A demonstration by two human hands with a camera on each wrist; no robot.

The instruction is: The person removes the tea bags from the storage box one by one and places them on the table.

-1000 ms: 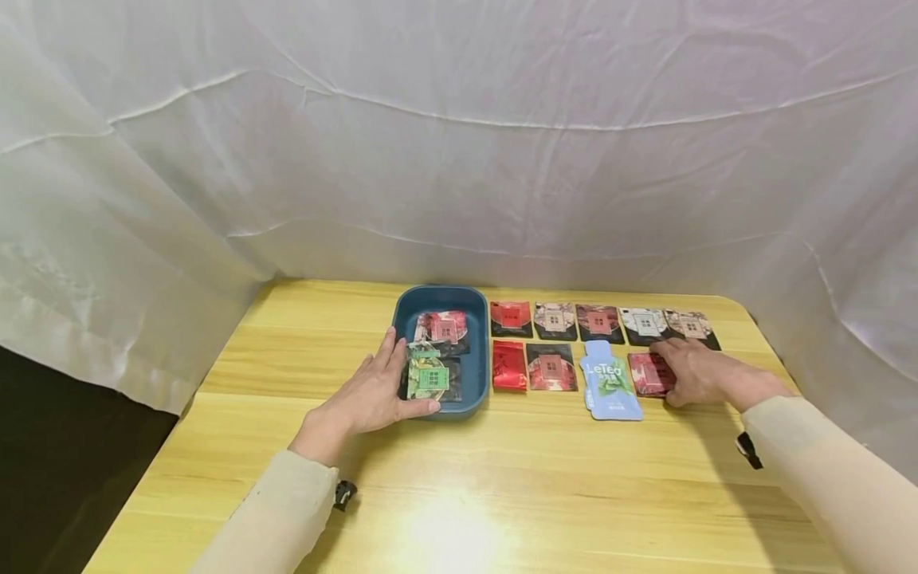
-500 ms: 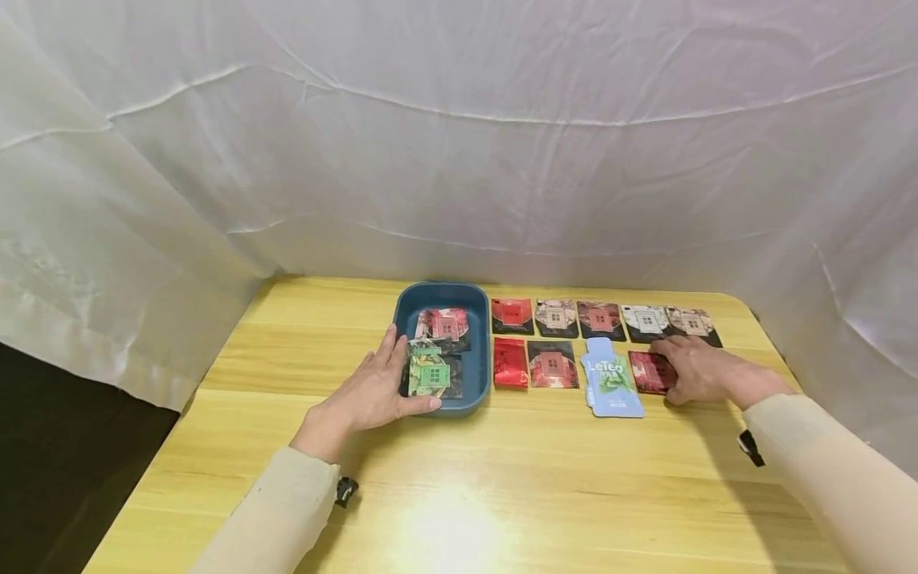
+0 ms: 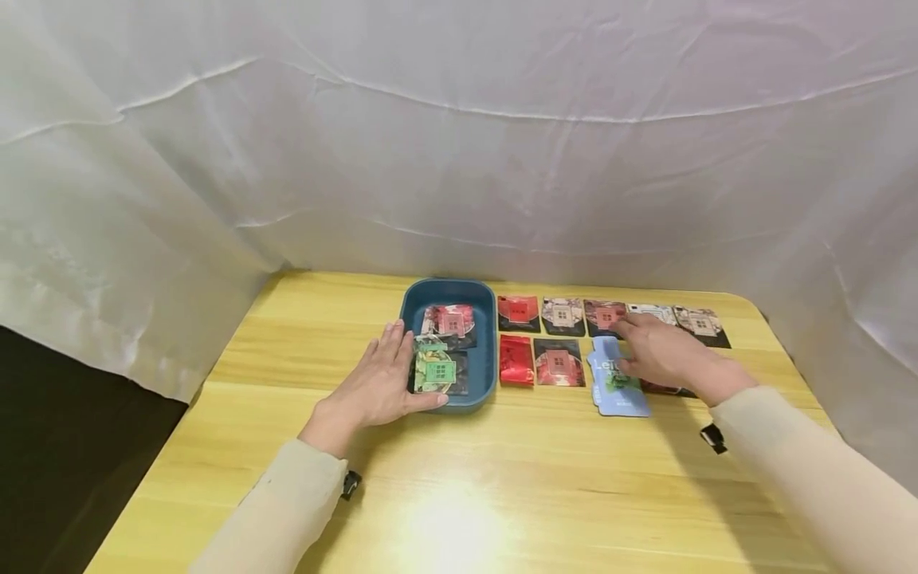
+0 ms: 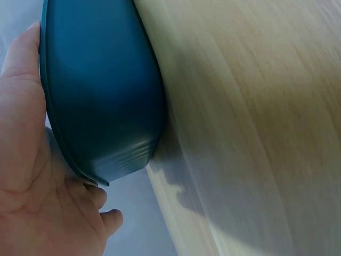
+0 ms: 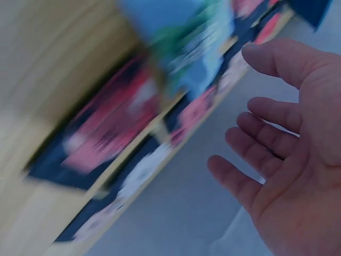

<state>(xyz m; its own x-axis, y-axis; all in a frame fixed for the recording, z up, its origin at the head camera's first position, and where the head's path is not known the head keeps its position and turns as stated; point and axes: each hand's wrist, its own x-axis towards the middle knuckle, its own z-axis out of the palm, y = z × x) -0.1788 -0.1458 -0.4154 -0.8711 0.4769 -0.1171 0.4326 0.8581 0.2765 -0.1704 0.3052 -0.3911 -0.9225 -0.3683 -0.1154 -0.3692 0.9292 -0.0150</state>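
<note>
With the right hand (image 3: 667, 351) empty and loosely spread above the upper right of the pale-blue, flat, bottle-shaped pouch with green leaf print (image 3: 613, 388), and with the left hand (image 3: 373, 383) laid straight-fingered against the deep-blue, round-cornered, smooth-walled tray (image 3: 486, 351). Lying on the yellow wood-grained worktop (image 3: 559, 462) between the square red-and-black sachet (image 3: 559, 363) and the partly hidden dark-red sachet (image 3: 663, 390), looks light, thin and slightly bendable, film or card impossible to tell. Probably slick and awkward to lift from flat, so best pinched at the narrow top tab or a side edge, gently, to avoid creasing.
</note>
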